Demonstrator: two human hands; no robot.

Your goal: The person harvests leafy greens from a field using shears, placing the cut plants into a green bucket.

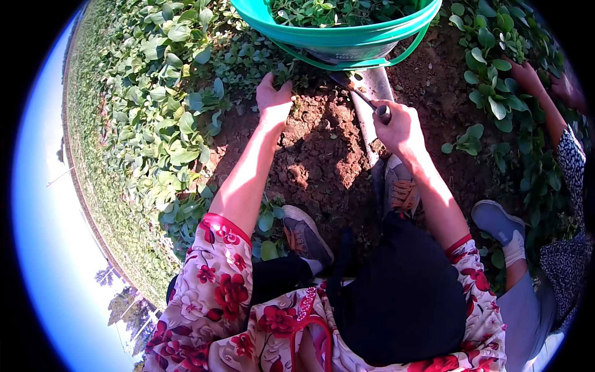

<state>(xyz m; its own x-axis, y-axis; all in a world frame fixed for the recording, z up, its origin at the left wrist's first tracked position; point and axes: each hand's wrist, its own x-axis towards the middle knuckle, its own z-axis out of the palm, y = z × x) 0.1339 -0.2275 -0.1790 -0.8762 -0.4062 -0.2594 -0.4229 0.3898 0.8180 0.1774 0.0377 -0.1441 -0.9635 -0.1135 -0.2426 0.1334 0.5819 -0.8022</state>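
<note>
My left hand (274, 101) reaches into low leafy plants (241, 60) at the edge of dug soil. Leaves show at its thumb and forefinger, but its other fingertips are hidden, so a grip is unclear. My right hand (400, 128) is closed around the dark round handle of a small digging tool (383, 113). The tool's thin metal neck and dark blade point up and left, below a teal plastic bucket (320, 35). Small-leaved greens (325, 13) lie inside the bucket, and its handle hangs down the near side. Loose brown clods (320, 135) lie between my hands.
A pale flat strip (379, 86), perhaps a hose, runs from under the bucket towards my shoe (400, 183). Broad-leaved plants (172, 107) grow thickly at left. On the right, another person's hand (525, 76) is among plants, with their grey shoe (499, 223) near mine.
</note>
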